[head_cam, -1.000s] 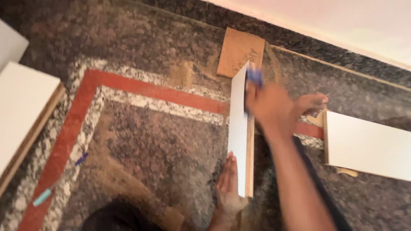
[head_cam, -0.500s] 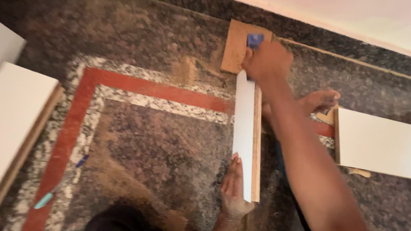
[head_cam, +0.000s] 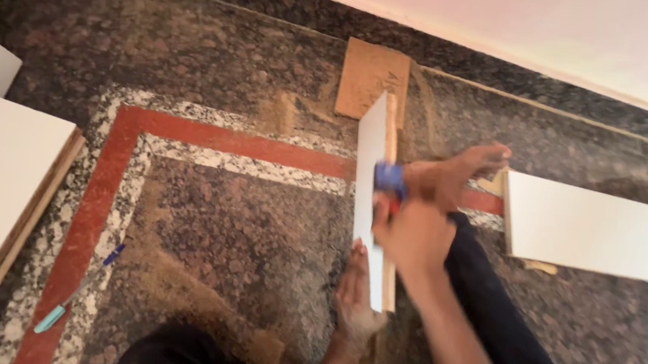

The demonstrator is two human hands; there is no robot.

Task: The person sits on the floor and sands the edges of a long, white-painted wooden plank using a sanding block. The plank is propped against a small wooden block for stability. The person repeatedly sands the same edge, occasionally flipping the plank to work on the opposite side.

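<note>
Board [head_cam: 371, 170] stands on its long edge on the floor [head_cam: 220, 228], white face to the left, raw wood edge up, long axis running away from the person toward the wall [head_cam: 506, 27]. Left hand [head_cam: 357, 296] is flat against the white face at the near end, fingers spread and straight, bracing it, not wrapped round anything. Right hand [head_cam: 414, 239] sits just right of the top edge, about midway along, closed on a small blue tool [head_cam: 390, 178] w/ a bit of red under it; tool tip touches the board's upper edge. Can't tell what kind of tool, too blurred. So right hand is nearer the mid-length, left hand nearer the near end, both on the same board, opp. sides. A bare foot [head_cam: 468, 166] lies just beyond the right hand, beside the board's right face. Past the far end, a flat brown board offcut [head_cam: 371, 74] lies on the floor. Second white panel [head_cam: 597, 230] lies well right; another white panel [head_cam: 0, 180] far left. Teal-and-blue pen [head_cam: 76, 290] lies on the floor, lower left, well apart from both hands.
</note>
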